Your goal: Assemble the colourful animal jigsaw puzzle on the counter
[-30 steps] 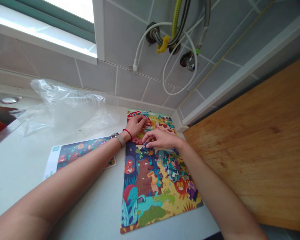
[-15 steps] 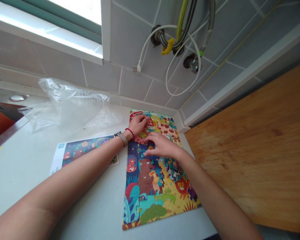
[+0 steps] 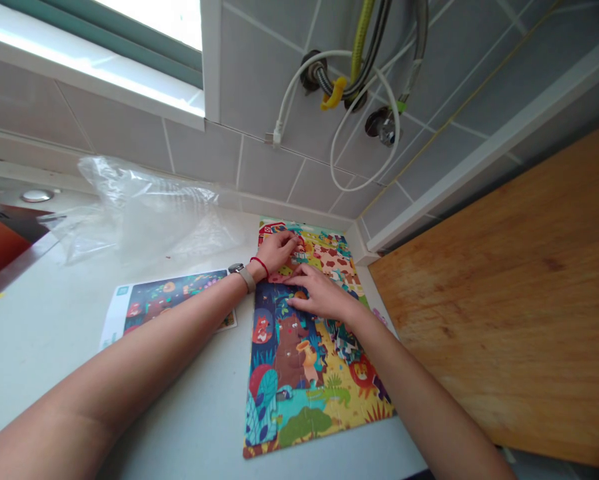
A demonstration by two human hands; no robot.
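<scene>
A colourful jigsaw puzzle (image 3: 304,413) with animal pictures lies on the white counter, its dark blue part showing a brown bear. My left hand (image 3: 278,249), wearing a red string and a watch (image 3: 238,269) at the wrist, rests on the upper part. Its fingers are bunched together, and whatever they hold is hidden. Just below it, my right hand (image 3: 324,293) reaches in from the right, thumb and fingers apart, fingertips touching the dark blue area above the bear. Several loose puzzle pieces (image 3: 346,348) are heaped on the board, partly covered by my right arm.
Left of the puzzle lies a printed picture sheet (image 3: 149,303), partly under my left forearm. Behind it is crumpled clear plastic (image 3: 154,213). A wooden board (image 3: 509,287) borders the right side. Hoses and a white cable (image 3: 336,160) hang on the tiled wall.
My right hand's fingers have stretched flatter over the dark blue area, and its forearm has shifted slightly left. A small pink patch now shows beside the puzzle's right edge. My left hand is nearly still.
</scene>
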